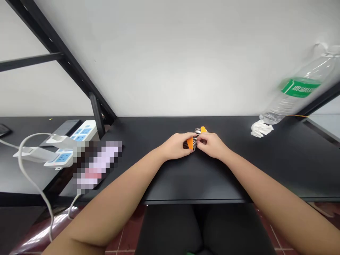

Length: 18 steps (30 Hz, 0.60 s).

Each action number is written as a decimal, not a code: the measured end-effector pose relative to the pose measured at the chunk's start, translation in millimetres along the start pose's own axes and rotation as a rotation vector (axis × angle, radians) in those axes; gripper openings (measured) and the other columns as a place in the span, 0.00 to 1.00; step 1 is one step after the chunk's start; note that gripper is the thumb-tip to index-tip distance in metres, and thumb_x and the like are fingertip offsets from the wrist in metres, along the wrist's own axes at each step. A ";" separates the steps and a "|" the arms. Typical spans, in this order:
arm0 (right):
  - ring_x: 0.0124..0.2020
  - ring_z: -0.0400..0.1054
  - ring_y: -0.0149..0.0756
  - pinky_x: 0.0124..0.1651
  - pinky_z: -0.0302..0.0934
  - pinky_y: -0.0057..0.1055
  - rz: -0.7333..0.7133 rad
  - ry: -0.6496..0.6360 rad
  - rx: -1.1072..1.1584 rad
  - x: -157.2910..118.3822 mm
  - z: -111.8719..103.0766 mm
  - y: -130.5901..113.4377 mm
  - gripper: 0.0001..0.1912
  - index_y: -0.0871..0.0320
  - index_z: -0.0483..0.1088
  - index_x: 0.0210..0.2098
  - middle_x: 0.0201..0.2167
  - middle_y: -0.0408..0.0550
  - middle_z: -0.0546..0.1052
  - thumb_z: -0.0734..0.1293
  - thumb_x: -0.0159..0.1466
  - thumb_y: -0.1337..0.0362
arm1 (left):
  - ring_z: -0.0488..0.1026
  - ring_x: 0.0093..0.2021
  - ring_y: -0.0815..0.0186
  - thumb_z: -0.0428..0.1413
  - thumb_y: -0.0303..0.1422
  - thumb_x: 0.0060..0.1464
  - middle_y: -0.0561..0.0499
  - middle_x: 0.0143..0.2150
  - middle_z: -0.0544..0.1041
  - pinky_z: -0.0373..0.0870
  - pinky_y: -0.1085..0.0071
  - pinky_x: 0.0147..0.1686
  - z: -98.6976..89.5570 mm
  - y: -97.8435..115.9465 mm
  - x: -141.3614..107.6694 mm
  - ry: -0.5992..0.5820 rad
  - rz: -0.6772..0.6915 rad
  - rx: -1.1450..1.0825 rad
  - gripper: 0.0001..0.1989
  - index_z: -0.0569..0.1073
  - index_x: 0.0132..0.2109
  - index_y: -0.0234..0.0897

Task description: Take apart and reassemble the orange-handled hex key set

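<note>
White wall behind a black tabletop; black metal frame at the far left corner. Left edge: two white power strips with blue sockets, a white cable and a pixelated item, unidentifiable. Far right corner: clear plastic water bottle, green label, tilted and blurred, its base just beside a crumpled white tissue. Centre, toward the far edge: small orange-and-striped object, seemingly black and white, too small and covered to identify surely. The left hand and right hand meet on it, fingers closed and gripping from both sides. It probably handles light and stiff; its orange ends look the likeliest hold.
</note>
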State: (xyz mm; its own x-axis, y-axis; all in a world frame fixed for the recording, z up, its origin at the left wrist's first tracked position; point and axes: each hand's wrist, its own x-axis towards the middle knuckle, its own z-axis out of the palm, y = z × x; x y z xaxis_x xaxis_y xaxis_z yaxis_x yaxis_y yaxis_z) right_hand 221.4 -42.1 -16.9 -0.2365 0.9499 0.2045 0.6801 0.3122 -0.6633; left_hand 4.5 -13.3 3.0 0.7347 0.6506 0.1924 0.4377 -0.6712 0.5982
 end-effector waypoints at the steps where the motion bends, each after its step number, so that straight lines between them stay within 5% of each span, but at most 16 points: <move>1: 0.24 0.61 0.32 0.29 0.54 0.30 0.024 0.003 -0.015 -0.1 -1.9 -0.7 0.08 0.56 0.66 0.21 0.21 0.41 0.70 0.63 0.57 0.65 | 0.77 0.48 0.57 0.60 0.32 0.51 0.48 0.53 0.79 0.74 0.63 0.48 -2.1 -0.6 -0.2 -0.005 -0.002 0.029 0.31 0.69 0.64 0.44; 7: 0.21 0.61 0.33 0.25 0.53 0.30 0.227 -0.058 -0.087 -3.1 -22.0 3.8 0.09 0.55 0.66 0.19 0.20 0.42 0.71 0.64 0.55 0.65 | 0.78 0.42 0.58 0.61 0.31 0.45 0.49 0.47 0.81 0.76 0.65 0.42 -26.9 -2.7 -6.7 -0.070 -0.171 0.054 0.32 0.73 0.61 0.43; 13: 0.21 0.64 0.33 0.25 0.54 0.31 0.153 -0.017 -0.171 -6.4 -28.8 7.4 0.14 0.55 0.70 0.20 0.21 0.45 0.75 0.66 0.61 0.60 | 0.78 0.37 0.61 0.60 0.32 0.46 0.51 0.42 0.81 0.75 0.67 0.39 -29.6 -2.7 -8.0 -0.072 -0.202 0.007 0.33 0.72 0.61 0.44; 18: 0.35 0.72 0.37 0.39 0.63 0.32 0.006 0.079 -0.141 -0.2 -22.6 15.6 0.10 0.54 0.78 0.35 0.37 0.48 0.79 0.64 0.61 0.68 | 0.77 0.37 0.63 0.60 0.32 0.47 0.51 0.44 0.80 0.75 0.68 0.40 -17.5 0.7 -5.0 -0.066 -0.163 0.022 0.35 0.68 0.64 0.45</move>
State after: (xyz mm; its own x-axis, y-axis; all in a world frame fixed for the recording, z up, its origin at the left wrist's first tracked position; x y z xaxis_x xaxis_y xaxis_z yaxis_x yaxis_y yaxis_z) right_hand 247.8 -37.1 -11.0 -0.1803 0.9485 0.2605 0.7737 0.3003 -0.5580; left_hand -8.0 -10.8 16.1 0.6852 0.7271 0.0426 0.5644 -0.5670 0.5999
